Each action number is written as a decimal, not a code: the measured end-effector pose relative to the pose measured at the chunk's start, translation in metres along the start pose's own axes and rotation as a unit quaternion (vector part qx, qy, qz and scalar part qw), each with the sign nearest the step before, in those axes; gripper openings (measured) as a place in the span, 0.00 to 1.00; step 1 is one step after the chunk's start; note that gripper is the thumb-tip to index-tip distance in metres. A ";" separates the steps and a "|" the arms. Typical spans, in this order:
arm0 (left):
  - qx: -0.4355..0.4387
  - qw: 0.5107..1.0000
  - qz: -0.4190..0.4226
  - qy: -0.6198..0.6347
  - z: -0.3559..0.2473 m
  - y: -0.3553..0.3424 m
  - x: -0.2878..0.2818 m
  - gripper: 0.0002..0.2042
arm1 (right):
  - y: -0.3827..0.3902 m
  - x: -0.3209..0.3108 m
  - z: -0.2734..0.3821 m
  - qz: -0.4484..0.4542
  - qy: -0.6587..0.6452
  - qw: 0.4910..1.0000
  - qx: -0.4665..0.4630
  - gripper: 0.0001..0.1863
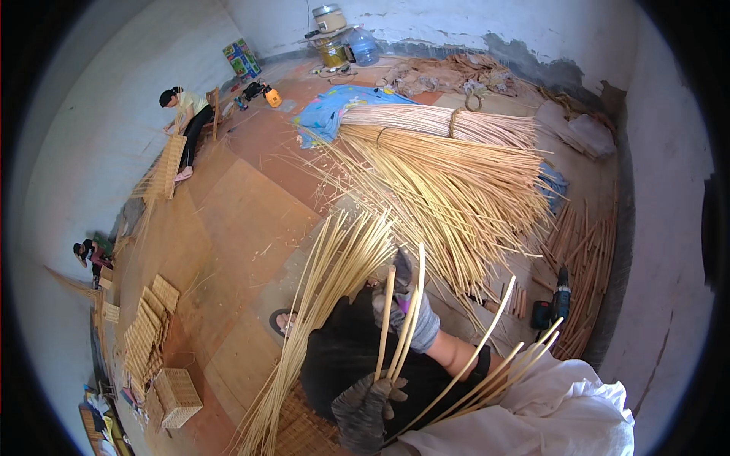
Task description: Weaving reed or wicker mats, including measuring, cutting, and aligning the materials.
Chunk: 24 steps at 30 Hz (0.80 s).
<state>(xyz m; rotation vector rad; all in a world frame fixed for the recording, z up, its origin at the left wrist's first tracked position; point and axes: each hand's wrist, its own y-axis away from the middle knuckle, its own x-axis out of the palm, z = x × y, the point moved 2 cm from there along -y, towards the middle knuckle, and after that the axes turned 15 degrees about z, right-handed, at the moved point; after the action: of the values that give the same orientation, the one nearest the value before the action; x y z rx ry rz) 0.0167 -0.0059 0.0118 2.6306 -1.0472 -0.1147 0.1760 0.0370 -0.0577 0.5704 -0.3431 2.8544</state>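
Note:
My left hand (363,410), in a dark grey work glove, is closed around a few pale wicker rods (398,346) that point upward. Behind those rods is my right hand (423,321), in a lighter grey glove with a purple patch; its fingers are partly hidden, so its grip is unclear. Several more rods (494,372) slant across my lap beside my right forearm. A loose bundle of thin pale rods (327,266) lies to the left of my dark-clothed legs (331,353), running down to the lower edge.
Large tied bundles of rods (456,175) lie ahead on blue cloth (323,110). Right of me are a cordless drill (561,296) and brown sticks (585,235). Woven panels (144,334) and a basket (179,395) stand left. Two people (194,114) work along the left wall.

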 end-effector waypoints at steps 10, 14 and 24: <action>0.079 0.979 0.054 -0.180 -0.006 -0.018 -0.046 0.13 | -0.005 0.025 0.015 -0.100 -0.078 0.990 -0.062 0.07; 0.293 0.790 -0.200 -0.500 -0.063 -0.091 -0.077 0.12 | -0.010 0.008 0.021 -0.054 -0.214 0.975 -0.038 0.07; 0.048 0.788 0.323 -0.522 0.018 -0.003 0.022 0.18 | -0.025 -0.014 0.020 -0.125 -0.197 0.972 -0.003 0.07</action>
<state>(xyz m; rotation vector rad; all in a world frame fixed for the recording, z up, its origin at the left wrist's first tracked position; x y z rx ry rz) 0.0318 -0.0234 -0.0054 1.9890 -2.2381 -1.4895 0.2015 0.0529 -0.0410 1.0974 -0.3134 2.4868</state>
